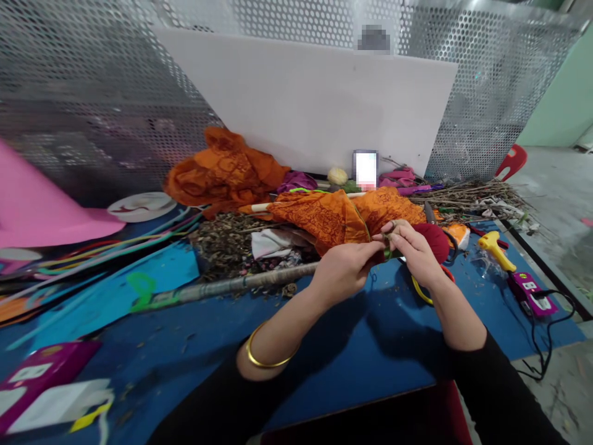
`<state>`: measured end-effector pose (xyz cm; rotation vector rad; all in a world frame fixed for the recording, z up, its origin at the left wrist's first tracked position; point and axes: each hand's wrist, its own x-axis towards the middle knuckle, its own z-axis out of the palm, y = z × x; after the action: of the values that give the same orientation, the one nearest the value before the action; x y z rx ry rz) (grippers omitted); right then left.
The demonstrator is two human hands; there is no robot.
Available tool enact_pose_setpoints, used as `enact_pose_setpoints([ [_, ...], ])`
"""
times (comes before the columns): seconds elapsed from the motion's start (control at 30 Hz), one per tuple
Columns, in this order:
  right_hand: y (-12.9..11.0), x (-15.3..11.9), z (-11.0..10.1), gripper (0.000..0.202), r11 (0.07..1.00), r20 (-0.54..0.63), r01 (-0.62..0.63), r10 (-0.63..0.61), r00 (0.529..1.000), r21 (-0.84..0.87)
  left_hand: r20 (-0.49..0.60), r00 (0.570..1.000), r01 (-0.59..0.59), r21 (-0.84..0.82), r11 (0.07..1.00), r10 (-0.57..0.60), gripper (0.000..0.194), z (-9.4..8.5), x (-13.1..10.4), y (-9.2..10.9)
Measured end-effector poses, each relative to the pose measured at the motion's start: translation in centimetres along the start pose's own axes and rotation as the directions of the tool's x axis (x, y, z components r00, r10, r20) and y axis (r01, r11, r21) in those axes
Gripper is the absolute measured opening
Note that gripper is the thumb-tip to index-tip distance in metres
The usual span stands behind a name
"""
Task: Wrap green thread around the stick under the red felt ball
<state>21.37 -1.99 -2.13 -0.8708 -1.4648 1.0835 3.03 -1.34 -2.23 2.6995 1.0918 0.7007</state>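
Note:
My left hand point(345, 269) and my right hand point(412, 247) meet above the blue table, their fingertips pinched together. Between them is a small green strip point(388, 252), mostly covered by the fingers, so its kind is unclear. Something dark red shows under my left fingers. Just behind my right hand sits a dark red ball point(435, 241), perhaps of yarn. An orange patterned cloth point(319, 216) lies directly beyond both hands. A yellow loop-shaped handle point(419, 292) rests on the table below my right wrist.
A yellow glue gun point(498, 250) and a magenta power strip point(532, 293) with black cables lie at the right. A wrapped pole point(236, 284) extends left past dried plant bits point(222, 244). Twigs point(482, 198), a lit phone point(365, 168) and a white board point(315, 105) stand behind.

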Motion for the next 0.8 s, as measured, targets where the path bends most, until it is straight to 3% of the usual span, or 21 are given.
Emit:
enact_pose_setpoints([
  [0.3,0.2,-0.1,0.5,0.029,0.986,-0.075,-0.056,0.068,0.995,0.156,0.012,0.997,0.071,0.042,0.997,-0.072,0.027,0.0,0.0,-0.3],
  [0.43,-0.5,-0.5,0.5,0.023,0.974,-0.129,-0.084,0.113,0.985,0.211,-0.041,0.992,0.121,0.008,0.993,-0.12,0.033,-0.8,0.1,-1.0],
  [0.63,-1.9,-0.8,-2.5,0.03,0.955,0.078,-0.285,0.278,0.957,0.086,-0.134,0.966,0.228,0.03,0.973,-0.222,0.034,-3.0,0.1,-2.6],
  [0.7,-1.9,-0.6,-3.8,0.03,0.95,0.029,-0.293,0.291,0.956,0.105,-0.122,0.96,0.256,0.022,0.966,-0.251,0.033,-3.8,0.0,-2.9],
  [0.8,-1.5,-0.1,-5.5,0.029,0.969,-0.204,-0.176,0.211,0.956,0.174,-0.021,0.964,0.263,-0.048,0.964,-0.264,0.03,-4.5,-0.1,-2.9],
])
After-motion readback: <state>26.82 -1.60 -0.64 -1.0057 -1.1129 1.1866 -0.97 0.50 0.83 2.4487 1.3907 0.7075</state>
